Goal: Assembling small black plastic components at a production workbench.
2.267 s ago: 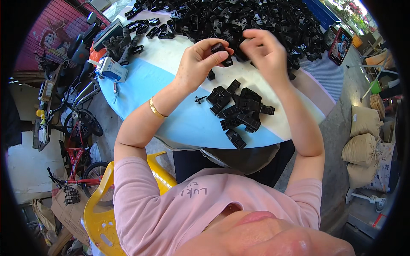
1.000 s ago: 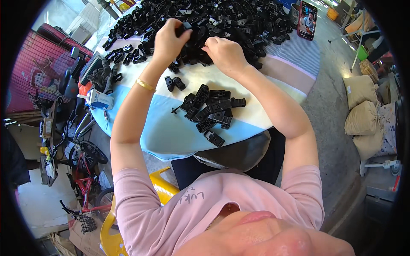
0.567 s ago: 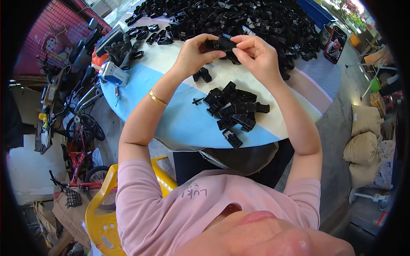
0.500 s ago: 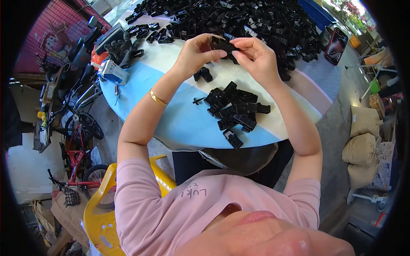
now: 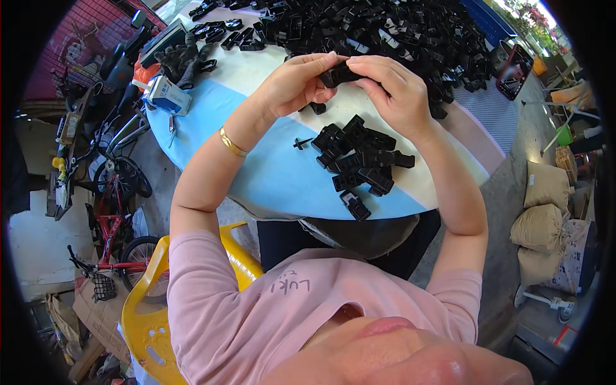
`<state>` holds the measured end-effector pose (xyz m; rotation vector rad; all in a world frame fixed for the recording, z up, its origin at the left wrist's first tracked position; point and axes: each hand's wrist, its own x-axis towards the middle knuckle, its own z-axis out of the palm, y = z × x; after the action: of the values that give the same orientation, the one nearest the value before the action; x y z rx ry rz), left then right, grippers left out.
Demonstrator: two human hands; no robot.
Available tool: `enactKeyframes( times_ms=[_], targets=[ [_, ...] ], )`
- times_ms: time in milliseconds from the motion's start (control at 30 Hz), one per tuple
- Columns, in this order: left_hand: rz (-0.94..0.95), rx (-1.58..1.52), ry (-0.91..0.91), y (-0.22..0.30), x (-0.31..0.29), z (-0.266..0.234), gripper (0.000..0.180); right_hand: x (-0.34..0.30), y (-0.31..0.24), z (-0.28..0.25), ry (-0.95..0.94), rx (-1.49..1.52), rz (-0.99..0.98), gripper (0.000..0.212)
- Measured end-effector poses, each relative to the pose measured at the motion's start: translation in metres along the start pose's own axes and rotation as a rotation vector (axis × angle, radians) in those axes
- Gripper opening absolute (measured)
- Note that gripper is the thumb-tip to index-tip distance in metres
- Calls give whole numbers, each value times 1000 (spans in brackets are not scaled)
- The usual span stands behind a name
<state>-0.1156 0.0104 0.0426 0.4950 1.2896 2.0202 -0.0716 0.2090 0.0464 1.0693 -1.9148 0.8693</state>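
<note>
Both of my hands hold one small black plastic part (image 5: 340, 75) over the middle of the table. My left hand (image 5: 294, 85) pinches its left end, thumb along the top. The fingers of my right hand (image 5: 399, 96) fold over the right end and hide some of it. Nearer to me lies a loose cluster of similar black plastic parts (image 5: 362, 157), with a small cross-shaped black piece (image 5: 301, 143) just left of it. Beyond my hands spreads a large heap of black plastic parts (image 5: 410, 32).
A striped cloth covers the round table (image 5: 256, 173). On its left are a blue-and-white box (image 5: 168, 96) and dark gloves (image 5: 176, 63); at the right edge, a phone (image 5: 514, 72) and a blue crate (image 5: 489, 22). A yellow chair (image 5: 144, 314) stands at my left.
The black part has been turned in my hands. My left thumb has moved up onto it, and my right fingers have closed further over its right end. The view has shifted slightly.
</note>
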Motion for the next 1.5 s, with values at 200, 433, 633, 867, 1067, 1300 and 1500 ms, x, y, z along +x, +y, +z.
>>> enactKeyframes(
  times_ms=[200,433,633,867,1067,1300,1500],
  targets=[
    [-109,28,-18,3,-2,1,34,0,-4,0,-23,4,-33,28],
    [-130,36,-62,12,-11,15,32,-4,-6,0,-86,-34,16,35],
    [-56,400,13,4,-11,13,28,-3,-8,5,-87,-2,46,38],
    [560,1108,-198,-10,-18,41,28,-8,31,-19,222,99,511,16],
    [598,1375,-323,-19,-32,56,32,-17,34,-3,-150,-352,190,14],
    [733,1351,542,10,25,-11,33,-21,22,7,-465,-594,203,20],
    [545,1833,990,9,59,-93,54,-24,12,14,-460,-656,236,24]
  ],
)
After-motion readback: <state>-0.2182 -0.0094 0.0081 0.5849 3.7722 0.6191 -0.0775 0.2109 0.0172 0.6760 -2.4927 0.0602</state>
